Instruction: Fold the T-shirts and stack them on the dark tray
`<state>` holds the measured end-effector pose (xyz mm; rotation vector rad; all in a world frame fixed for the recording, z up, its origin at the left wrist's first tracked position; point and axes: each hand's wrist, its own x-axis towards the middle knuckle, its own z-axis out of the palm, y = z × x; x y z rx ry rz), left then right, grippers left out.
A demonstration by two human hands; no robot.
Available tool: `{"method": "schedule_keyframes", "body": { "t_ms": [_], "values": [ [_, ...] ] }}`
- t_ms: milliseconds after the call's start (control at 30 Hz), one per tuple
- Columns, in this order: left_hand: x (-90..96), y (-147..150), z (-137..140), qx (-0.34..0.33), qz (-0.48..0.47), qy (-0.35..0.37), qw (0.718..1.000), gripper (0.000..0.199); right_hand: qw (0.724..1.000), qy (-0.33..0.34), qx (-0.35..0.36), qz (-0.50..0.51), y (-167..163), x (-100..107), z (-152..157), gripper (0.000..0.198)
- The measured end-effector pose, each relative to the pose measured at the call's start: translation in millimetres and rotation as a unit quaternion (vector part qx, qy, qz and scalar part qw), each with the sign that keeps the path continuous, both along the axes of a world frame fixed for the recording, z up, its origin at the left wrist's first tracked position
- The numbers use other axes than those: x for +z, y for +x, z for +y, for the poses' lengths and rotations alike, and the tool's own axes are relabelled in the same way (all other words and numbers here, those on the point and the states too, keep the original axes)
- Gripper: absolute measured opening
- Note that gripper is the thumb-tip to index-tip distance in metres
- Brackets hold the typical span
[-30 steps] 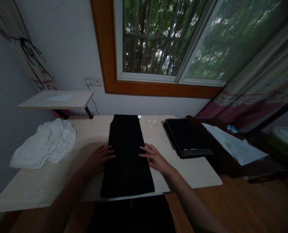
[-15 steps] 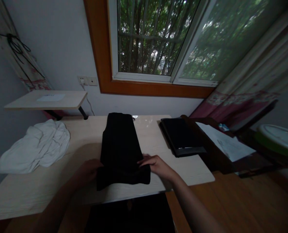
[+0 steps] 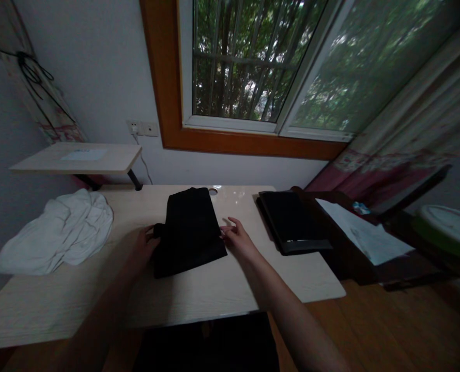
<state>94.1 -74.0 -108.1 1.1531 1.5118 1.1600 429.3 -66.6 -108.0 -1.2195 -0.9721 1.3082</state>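
Observation:
A black folded garment (image 3: 189, 232) lies in the middle of the pale wooden table (image 3: 214, 289). Its near half is doubled over toward the window. My left hand (image 3: 147, 244) pinches the folded cloth at its left edge. My right hand (image 3: 235, 238) grips the cloth at its right edge, with the index finger raised.
A crumpled white garment (image 3: 59, 232) lies at the table's left. A flat black case (image 3: 290, 221) sits at the right end. Beyond it a dark desk holds white paper (image 3: 364, 235). A small raised shelf (image 3: 78, 157) stands at the back left under a wall socket.
Both hands slid from the garment's sides to its near end, took hold of it, and carried it away from me, folding the long black strip in half.

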Motion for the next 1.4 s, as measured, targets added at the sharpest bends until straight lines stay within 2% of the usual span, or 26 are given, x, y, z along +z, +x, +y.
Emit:
{"method": "schedule_keyframes", "body": {
  "t_ms": [133,267,367,467,533,600,667,767,867,933,1000,1067,1133,1200,1267,1400],
  "values": [
    [-18.0,-10.2,-3.3,-0.054,0.028,0.022,0.998,0.079,0.994,0.028,0.075,-0.076,6.4,-24.0,-11.8,0.068],
    [-24.8,-14.7,-4.8,-0.085,0.046,0.022,0.995,0.089,0.978,0.050,0.135,-0.149,13.1,-19.4,-25.9,0.074],
    [-21.2,-13.0,-6.5,-0.102,0.076,0.014,0.992,0.093,0.964,0.016,0.207,-0.168,19.6,-9.3,-34.8,0.085],
    [-15.1,-10.1,-12.4,-0.152,0.104,0.005,0.983,0.095,0.941,-0.064,0.300,-0.140,29.5,1.4,-45.2,0.106],
    [-12.8,-8.5,-17.3,-0.190,0.133,0.021,0.973,0.092,0.915,-0.123,0.368,-0.107,36.8,7.9,-52.3,0.120],
    [-12.8,-7.1,-20.6,-0.206,0.194,0.058,0.957,0.086,0.899,-0.148,0.400,-0.096,42.7,12.8,-57.7,0.125],
    [-14.5,-5.9,-20.4,-0.209,0.264,0.109,0.935,0.078,0.909,-0.131,0.376,-0.119,46.2,15.0,-59.4,0.119],
    [-17.3,-4.4,-12.9,-0.209,0.331,0.186,0.901,0.069,0.932,-0.048,0.293,-0.209,46.8,12.3,-53.3,0.100],
    [-15.8,-1.7,0.3,-0.203,0.326,0.219,0.897,0.054,0.917,0.060,0.207,-0.335,43.5,3.9,-39.8,0.088],
    [-11.4,1.6,9.0,-0.201,0.292,0.189,0.916,0.041,0.896,0.115,0.169,-0.393,40.5,-2.6,-29.6,0.082],
    [-5.4,6.3,16.0,-0.177,0.256,0.119,0.943,0.031,0.879,0.157,0.159,-0.420,38.0,-8.0,-20.1,0.077],
    [-0.3,11.5,21.2,-0.126,0.222,0.042,0.966,0.037,0.864,0.188,0.162,-0.438,36.5,-10.8,-12.1,0.077],
    [2.2,16.3,24.8,-0.080,0.195,-0.008,0.977,0.048,0.851,0.207,0.173,-0.450,36.1,-11.0,-5.5,0.080],
    [1.5,19.5,27.4,-0.053,0.183,-0.026,0.981,0.054,0.844,0.212,0.191,-0.455,35.4,-9.7,-0.1,0.081],
    [-1.2,21.0,29.3,-0.043,0.179,-0.027,0.982,0.054,0.840,0.209,0.201,-0.459,32.9,-8.5,4.4,0.074],
    [-6.1,20.5,30.6,-0.056,0.174,-0.013,0.983,0.053,0.844,0.204,0.148,-0.473,20.7,-10.2,11.7,0.031]
  ]
}}
